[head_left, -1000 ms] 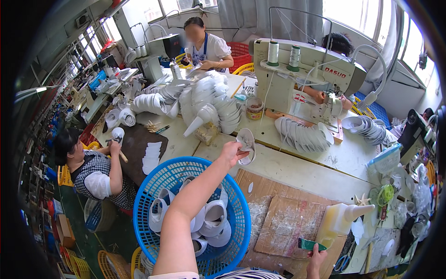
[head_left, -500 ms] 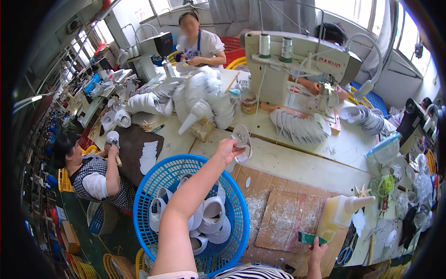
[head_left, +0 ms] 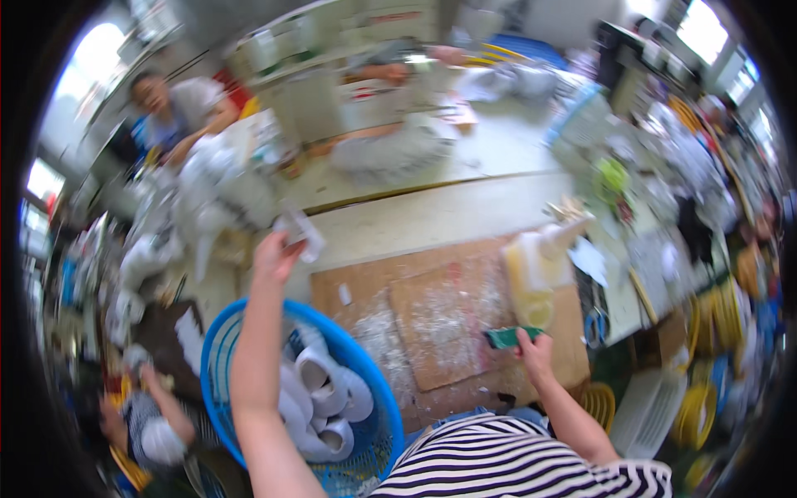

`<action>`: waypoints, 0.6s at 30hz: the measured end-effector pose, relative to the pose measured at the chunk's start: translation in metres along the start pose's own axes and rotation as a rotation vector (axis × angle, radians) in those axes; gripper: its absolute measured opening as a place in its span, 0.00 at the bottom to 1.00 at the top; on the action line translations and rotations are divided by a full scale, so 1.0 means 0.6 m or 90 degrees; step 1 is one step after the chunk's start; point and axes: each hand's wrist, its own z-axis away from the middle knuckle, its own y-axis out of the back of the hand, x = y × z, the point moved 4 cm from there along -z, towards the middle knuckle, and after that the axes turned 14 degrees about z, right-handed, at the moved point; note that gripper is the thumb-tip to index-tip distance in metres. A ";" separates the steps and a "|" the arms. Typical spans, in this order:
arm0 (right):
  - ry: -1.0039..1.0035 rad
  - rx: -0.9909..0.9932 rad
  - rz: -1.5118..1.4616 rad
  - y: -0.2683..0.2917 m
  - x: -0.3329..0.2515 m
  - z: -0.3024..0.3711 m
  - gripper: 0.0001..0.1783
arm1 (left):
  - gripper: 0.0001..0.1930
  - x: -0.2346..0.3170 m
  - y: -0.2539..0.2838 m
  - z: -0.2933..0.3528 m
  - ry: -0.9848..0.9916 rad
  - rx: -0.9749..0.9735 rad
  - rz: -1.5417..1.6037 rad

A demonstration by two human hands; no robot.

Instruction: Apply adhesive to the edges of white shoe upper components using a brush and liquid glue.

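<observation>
My left hand (head_left: pixel 276 257) is closed on a white shoe upper (head_left: pixel 304 236), held over the table just beyond the blue basket; motion smears its outline. My right hand (head_left: pixel 534 349) pinches a flat green tool (head_left: pixel 501 338) above the near right part of the cardboard; its exact kind does not show. Close by, a squeeze bottle (head_left: pixel 530 282) of yellowish liquid with a white nozzle lies on the cardboard (head_left: pixel 452 328). The blue plastic basket (head_left: pixel 392 398), under my left forearm, holds several white shoe uppers (head_left: pixel 322 378).
A pile of white uppers (head_left: pixel 220 178) stands at the table's left, and another row (head_left: pixel 394 149) lies beside a sewing machine (head_left: pixel 307 108). Blue-handled scissors (head_left: pixel 595 325) lie right of the cardboard. Co-workers sit at far left, near left and behind the machine.
The whole view has swung right and blurred. My left hand still grips the upper, and my right hand still holds the green tool beside the bottle.
</observation>
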 end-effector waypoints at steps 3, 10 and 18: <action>0.013 0.009 -0.005 0.003 0.011 -0.010 0.14 | 0.07 0.007 0.026 -0.015 0.043 -0.032 -0.004; -0.002 0.024 -0.057 0.008 0.028 -0.007 0.14 | 0.06 0.006 -0.006 0.007 0.016 -0.002 -0.103; -0.006 0.035 -0.066 0.014 0.036 0.005 0.13 | 0.15 0.011 -0.048 0.017 -0.037 0.006 -0.091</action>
